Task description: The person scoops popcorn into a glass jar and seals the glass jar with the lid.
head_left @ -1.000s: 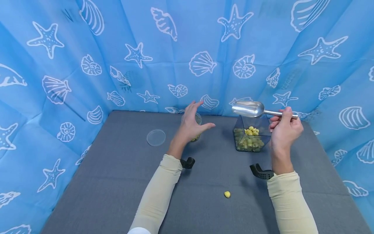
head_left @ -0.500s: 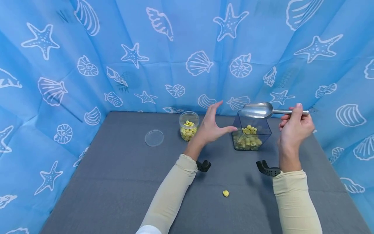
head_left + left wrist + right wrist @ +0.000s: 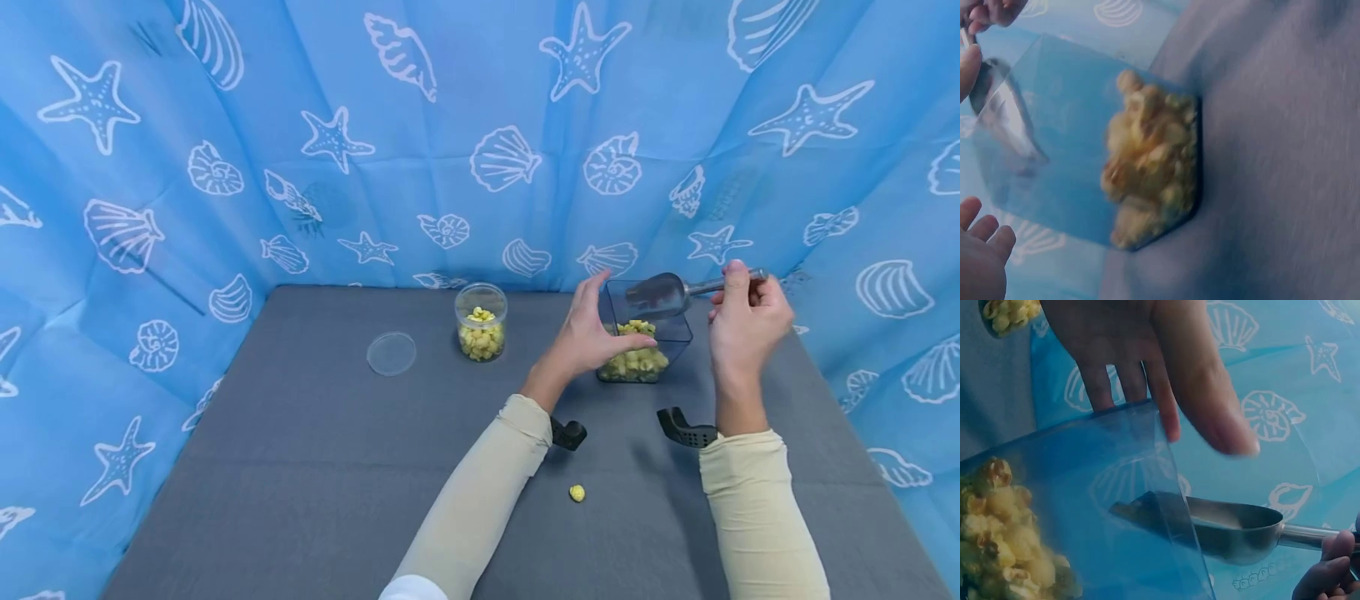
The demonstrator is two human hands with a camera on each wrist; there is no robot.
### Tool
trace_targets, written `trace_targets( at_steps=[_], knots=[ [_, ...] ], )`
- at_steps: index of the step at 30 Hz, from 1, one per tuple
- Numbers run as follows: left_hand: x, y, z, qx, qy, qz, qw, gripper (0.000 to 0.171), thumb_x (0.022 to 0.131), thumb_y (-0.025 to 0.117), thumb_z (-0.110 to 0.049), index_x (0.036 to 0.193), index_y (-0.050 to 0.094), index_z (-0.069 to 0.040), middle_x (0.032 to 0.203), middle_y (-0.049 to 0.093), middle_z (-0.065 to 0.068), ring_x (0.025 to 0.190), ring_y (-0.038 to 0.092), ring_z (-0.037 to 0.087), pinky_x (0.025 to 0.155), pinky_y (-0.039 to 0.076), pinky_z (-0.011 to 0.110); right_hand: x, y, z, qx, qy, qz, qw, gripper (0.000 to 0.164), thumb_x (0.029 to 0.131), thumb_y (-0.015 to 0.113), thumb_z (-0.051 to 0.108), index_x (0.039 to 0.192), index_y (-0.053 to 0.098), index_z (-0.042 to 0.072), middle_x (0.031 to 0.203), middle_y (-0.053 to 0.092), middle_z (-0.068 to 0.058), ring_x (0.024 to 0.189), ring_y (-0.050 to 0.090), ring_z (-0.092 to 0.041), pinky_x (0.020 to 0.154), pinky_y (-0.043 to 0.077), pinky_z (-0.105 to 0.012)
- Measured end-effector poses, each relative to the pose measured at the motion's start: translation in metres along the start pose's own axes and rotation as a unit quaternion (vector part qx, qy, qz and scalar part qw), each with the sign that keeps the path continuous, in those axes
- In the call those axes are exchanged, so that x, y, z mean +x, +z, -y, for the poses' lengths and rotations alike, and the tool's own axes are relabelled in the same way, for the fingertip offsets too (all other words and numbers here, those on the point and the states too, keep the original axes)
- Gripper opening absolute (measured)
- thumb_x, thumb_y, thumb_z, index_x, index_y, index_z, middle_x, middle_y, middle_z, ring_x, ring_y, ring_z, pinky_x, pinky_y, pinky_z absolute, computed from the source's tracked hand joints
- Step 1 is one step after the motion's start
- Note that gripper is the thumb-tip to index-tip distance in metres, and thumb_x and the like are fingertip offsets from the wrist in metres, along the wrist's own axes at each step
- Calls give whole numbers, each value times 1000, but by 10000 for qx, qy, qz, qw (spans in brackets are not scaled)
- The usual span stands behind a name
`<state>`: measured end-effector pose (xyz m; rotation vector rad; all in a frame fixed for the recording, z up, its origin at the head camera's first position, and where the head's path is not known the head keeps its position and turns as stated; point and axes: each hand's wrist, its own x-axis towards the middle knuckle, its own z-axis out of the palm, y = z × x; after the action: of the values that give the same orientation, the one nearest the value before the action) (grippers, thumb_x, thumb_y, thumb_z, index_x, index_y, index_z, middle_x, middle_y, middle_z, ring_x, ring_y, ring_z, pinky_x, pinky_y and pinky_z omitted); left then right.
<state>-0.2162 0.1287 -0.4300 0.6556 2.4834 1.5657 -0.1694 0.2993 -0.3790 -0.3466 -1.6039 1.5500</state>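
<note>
In the head view my right hand (image 3: 750, 321) grips the handle of a metal scoop (image 3: 657, 297). Its bowl tips down into the mouth of a clear square container (image 3: 678, 332) partly filled with yellow popcorn (image 3: 633, 363). My left hand (image 3: 587, 332) reaches to the container's left side, thumb stretched across its front and fingers spread behind. The right wrist view shows the left fingers (image 3: 1099, 387) extended at the container's rim, with the scoop (image 3: 1229, 534) bowl partly seen through the clear wall. Popcorn (image 3: 1150, 162) lies heaped low in the container in the left wrist view.
A round clear jar (image 3: 481, 300) with popcorn in it stands left of the container. Its flat clear lid (image 3: 392, 353) lies farther left on the grey table (image 3: 300, 467). One loose popcorn piece (image 3: 577, 493) lies near the front. A blue shell-patterned curtain (image 3: 435, 167) hangs behind.
My left hand has moved right from the jar to the square container, leaving the jar in full view. The scoop has shifted right, then tipped and lowered into the container's mouth.
</note>
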Motion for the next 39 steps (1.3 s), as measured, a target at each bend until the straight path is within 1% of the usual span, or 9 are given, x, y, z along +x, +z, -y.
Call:
trace_targets(
  at_steps=[3,6,11,15,18,23,27,34,39],
  knots=[
    [3,7,-1,61,-56,-30,10000,115,77,86,-54,163,11,-38,168,20,-2,154,32,23,116,44,49,-1,1,-1,-779,-231,225,9964,23,102,62,36,92,70,16,67,56,9,51,50,-2,52,44,-13],
    [5,11,0,123,-87,-16,9999,118,76,88,-50,163,9,-37,169,17,-3,155,30,21,117,43,48,-3,1,-2,-1534,-459,523,9857,30,104,57,40,101,71,14,71,53,14,53,49,1,54,43,-11],
    [7,15,4,9,-131,133,9998,125,75,90,-46,163,2,-38,171,10,-4,158,23,21,119,40,48,-6,1,-4,-2166,-613,1085,9683,42,106,50,44,116,69,8,73,49,16,54,47,2,53,39,-14],
    [8,17,9,133,-283,104,9995,129,72,91,-51,163,0,-39,170,12,-2,155,30,22,116,44,46,-8,3,-6,-2452,-797,1570,9533,43,108,47,43,119,66,6,77,53,8,53,46,4,52,37,-16],
    [9,17,11,312,-336,28,9989,132,69,91,-55,164,1,-36,167,16,0,150,37,23,113,47,43,-8,6,-10,-2671,-1074,1824,9401,42,108,48,41,118,65,4,87,58,-1,54,45,11,55,38,-13],
    [10,16,13,296,-290,133,9991,129,70,91,-52,165,5,-31,168,17,0,151,35,23,115,45,42,-8,6,-18,-2951,-1193,2217,9217,43,109,46,40,120,64,2,100,62,-13,56,44,13,58,39,-14],
    [11,18,14,126,-296,275,9991,125,74,90,-50,164,6,-31,170,17,-1,154,32,22,118,42,43,-8,4,-22,-3025,-1036,2388,9169,47,109,43,43,123,63,3,100,62,-14,55,46,9,57,40,-17],
    [15,22,19,-80,-151,269,9995,122,76,90,-44,164,7,-29,167,21,-3,154,31,19,119,41,41,-6,0,-23,-3053,-1105,2674,9072,48,111,35,41,123,60,1,98,58,-16,57,45,9,60,39,-19],
    [17,24,20,-252,-97,266,9993,121,76,90,-42,164,6,-31,167,21,-4,154,29,18,120,39,41,-4,-3,-21,-2946,-1138,2571,9133,47,112,34,38,117,60,0,80,55,-13,54,45,6,57,37,-19]
  ],
)
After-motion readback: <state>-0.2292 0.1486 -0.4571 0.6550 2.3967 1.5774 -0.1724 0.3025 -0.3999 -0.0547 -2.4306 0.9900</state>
